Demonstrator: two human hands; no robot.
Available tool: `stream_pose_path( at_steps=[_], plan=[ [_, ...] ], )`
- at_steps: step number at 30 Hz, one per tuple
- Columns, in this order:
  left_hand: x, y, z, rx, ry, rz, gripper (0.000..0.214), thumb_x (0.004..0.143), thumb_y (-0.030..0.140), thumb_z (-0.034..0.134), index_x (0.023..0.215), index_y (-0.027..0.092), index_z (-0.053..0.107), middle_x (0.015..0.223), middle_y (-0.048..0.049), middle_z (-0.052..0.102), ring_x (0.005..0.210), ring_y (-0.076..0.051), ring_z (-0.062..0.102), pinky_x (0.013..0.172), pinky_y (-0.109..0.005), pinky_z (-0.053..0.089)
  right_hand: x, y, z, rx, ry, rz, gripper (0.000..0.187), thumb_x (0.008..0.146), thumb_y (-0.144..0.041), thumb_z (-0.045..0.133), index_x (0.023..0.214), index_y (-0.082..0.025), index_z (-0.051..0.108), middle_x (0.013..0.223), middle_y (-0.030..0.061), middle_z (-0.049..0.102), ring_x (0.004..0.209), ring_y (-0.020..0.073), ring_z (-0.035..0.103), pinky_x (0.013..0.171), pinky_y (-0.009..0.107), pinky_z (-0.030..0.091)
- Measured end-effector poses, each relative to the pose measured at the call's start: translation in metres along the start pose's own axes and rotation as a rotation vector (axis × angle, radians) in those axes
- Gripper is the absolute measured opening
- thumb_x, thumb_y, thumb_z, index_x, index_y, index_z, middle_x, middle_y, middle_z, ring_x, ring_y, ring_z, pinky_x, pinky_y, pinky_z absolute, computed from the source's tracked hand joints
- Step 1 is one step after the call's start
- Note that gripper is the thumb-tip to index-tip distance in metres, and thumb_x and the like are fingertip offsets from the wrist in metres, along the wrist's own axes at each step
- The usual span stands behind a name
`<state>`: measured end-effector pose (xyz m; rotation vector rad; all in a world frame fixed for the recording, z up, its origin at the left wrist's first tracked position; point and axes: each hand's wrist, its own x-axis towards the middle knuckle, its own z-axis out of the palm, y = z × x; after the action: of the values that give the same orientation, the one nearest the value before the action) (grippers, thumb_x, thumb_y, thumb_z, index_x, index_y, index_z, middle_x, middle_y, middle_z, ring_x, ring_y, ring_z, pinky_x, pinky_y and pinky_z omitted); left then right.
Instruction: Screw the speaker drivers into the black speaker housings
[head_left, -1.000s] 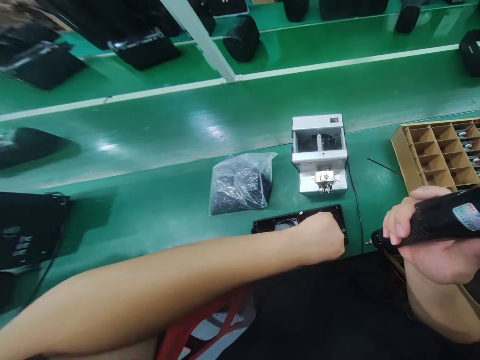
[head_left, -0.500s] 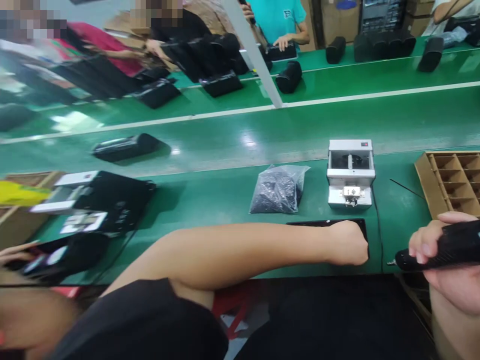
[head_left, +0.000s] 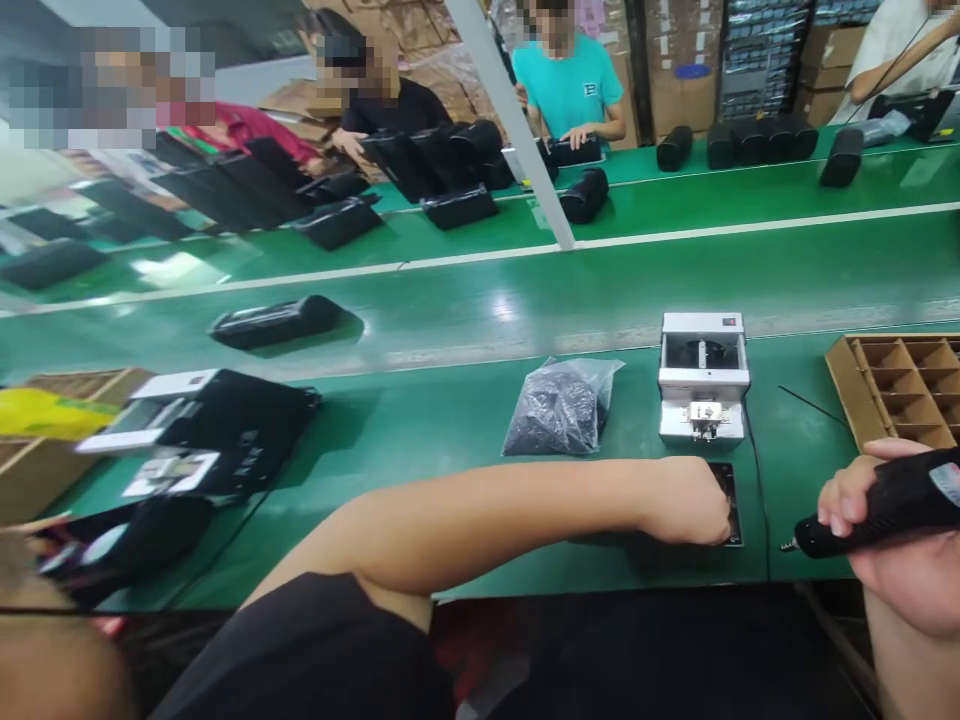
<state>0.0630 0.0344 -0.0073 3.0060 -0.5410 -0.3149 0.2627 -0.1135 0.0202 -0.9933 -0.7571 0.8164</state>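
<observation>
My left hand (head_left: 690, 505) lies over a flat black plastic panel (head_left: 732, 505) at the near edge of the green bench, hiding most of it. Only a narrow strip shows beyond my knuckles. My right hand (head_left: 874, 530) sits at the right edge of the view, wrapped around a black electric screwdriver (head_left: 892, 520) with its metal bit pointing left. The bit touches nothing. Just beyond the panel stands a grey screw feeder (head_left: 703, 380), and a clear bag of dark parts (head_left: 559, 410) lies to its left.
A cardboard divider tray (head_left: 889, 390) sits at right, and a black cable (head_left: 759, 500) runs beside the feeder. Black units (head_left: 210, 430) are stacked at left on the green bench (head_left: 420, 430). Co-workers, including one in a teal shirt (head_left: 570, 90), handle black speakers across the belt.
My view has tilted upward, bringing in more of the far benches and co-workers. The black panel now shows as a narrow strip beside my left hand. The screwdriver stays in my right hand.
</observation>
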Motion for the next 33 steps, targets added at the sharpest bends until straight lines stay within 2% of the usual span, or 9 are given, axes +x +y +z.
stream_pose_path(
  at_steps=[9, 14, 17, 20, 22, 24, 27, 29, 33],
  plan=[
    [0.006, 0.027, 0.001, -0.019, 0.017, -0.009, 0.026, 0.079, 0.000, 0.079, 0.065, 0.021, 0.074, 0.071, -0.0057, 0.078, 0.066, -0.022, 0.070, 0.048, -0.034, 0.035, 0.001, 0.002, 0.009, 0.008, -0.014, -0.031, 0.088, 0.084, -0.104, 0.048, 0.116, -0.027, 0.075, 0.063, -0.0015, 0.066, 0.050, 0.0153, 0.059, 0.051, 0.031, 0.054],
    [-0.002, 0.013, -0.012, -0.096, -0.009, -0.064, 0.024, 0.074, 0.007, 0.088, 0.067, 0.024, 0.073, 0.068, -0.0011, 0.076, 0.059, -0.020, 0.065, 0.044, -0.033, 0.030, 0.004, 0.001, 0.009, 0.004, -0.014, -0.037, 0.086, 0.085, -0.103, 0.048, 0.115, -0.027, 0.076, 0.062, -0.0015, 0.066, 0.050, 0.0150, 0.058, 0.051, 0.031, 0.053],
    [-0.014, 0.000, -0.038, -0.107, 0.006, -0.139, 0.020, 0.079, 0.012, 0.087, 0.072, 0.024, 0.073, 0.069, 0.0000, 0.075, 0.057, -0.018, 0.061, 0.044, -0.035, 0.029, 0.005, 0.001, 0.010, 0.004, -0.013, -0.043, 0.086, 0.086, -0.102, 0.049, 0.116, -0.026, 0.076, 0.062, -0.0015, 0.066, 0.049, 0.0151, 0.058, 0.050, 0.030, 0.052],
    [-0.034, -0.019, -0.075, -0.089, 0.106, -0.318, 0.014, 0.097, 0.022, 0.072, 0.085, 0.024, 0.078, 0.081, -0.0021, 0.080, 0.067, -0.019, 0.068, 0.053, -0.033, 0.035, 0.007, 0.002, 0.012, -0.029, -0.016, -0.055, 0.085, 0.087, -0.102, 0.048, 0.115, -0.026, 0.076, 0.061, -0.0017, 0.066, 0.049, 0.0155, 0.059, 0.050, 0.031, 0.053],
    [-0.048, -0.037, -0.096, -0.041, 0.233, -0.639, 0.022, 0.105, 0.025, 0.061, 0.101, 0.025, 0.082, 0.093, -0.0028, 0.083, 0.080, -0.020, 0.074, 0.061, -0.031, 0.041, 0.009, 0.002, 0.012, -0.051, -0.026, -0.081, 0.084, 0.087, -0.101, 0.051, 0.113, -0.025, 0.077, 0.061, -0.0015, 0.067, 0.048, 0.0160, 0.060, 0.050, 0.031, 0.053],
    [-0.058, -0.058, -0.107, 0.048, 0.269, -0.943, 0.029, 0.108, 0.024, 0.053, 0.107, 0.022, 0.082, 0.103, -0.0061, 0.084, 0.088, -0.022, 0.076, 0.066, -0.031, 0.043, 0.014, 0.000, 0.013, -0.039, -0.051, -0.111, 0.078, 0.088, -0.096, 0.057, 0.112, -0.024, 0.077, 0.060, -0.0008, 0.068, 0.047, 0.0169, 0.060, 0.049, 0.032, 0.052],
    [-0.063, -0.080, -0.104, 0.085, 0.245, -1.081, 0.027, 0.103, 0.016, 0.055, 0.099, 0.019, 0.082, 0.101, -0.0090, 0.084, 0.090, -0.023, 0.077, 0.065, -0.031, 0.041, 0.024, -0.008, 0.016, 0.010, -0.060, -0.133, 0.072, 0.088, -0.087, 0.059, 0.114, -0.022, 0.077, 0.061, 0.0002, 0.068, 0.048, 0.0177, 0.059, 0.049, 0.033, 0.051],
    [-0.065, -0.080, -0.094, 0.072, 0.251, -1.096, 0.028, 0.102, 0.013, 0.056, 0.108, 0.020, 0.083, 0.102, -0.0081, 0.084, 0.090, -0.022, 0.077, 0.065, -0.030, 0.041, 0.031, -0.019, 0.020, 0.032, -0.024, -0.103, 0.068, 0.088, -0.083, 0.063, 0.118, -0.024, 0.075, 0.064, 0.0003, 0.069, 0.051, 0.0180, 0.058, 0.050, 0.033, 0.051],
    [-0.076, -0.034, -0.064, 0.079, 0.471, -1.117, 0.037, 0.114, 0.027, 0.047, 0.129, 0.022, 0.080, 0.102, -0.0082, 0.082, 0.093, -0.023, 0.075, 0.070, -0.031, 0.047, 0.045, -0.055, 0.024, -0.024, 0.049, -0.020, 0.056, 0.082, -0.067, 0.083, 0.123, -0.030, 0.076, 0.077, 0.0004, 0.068, 0.064, 0.0190, 0.059, 0.059, 0.035, 0.053]
  ],
)
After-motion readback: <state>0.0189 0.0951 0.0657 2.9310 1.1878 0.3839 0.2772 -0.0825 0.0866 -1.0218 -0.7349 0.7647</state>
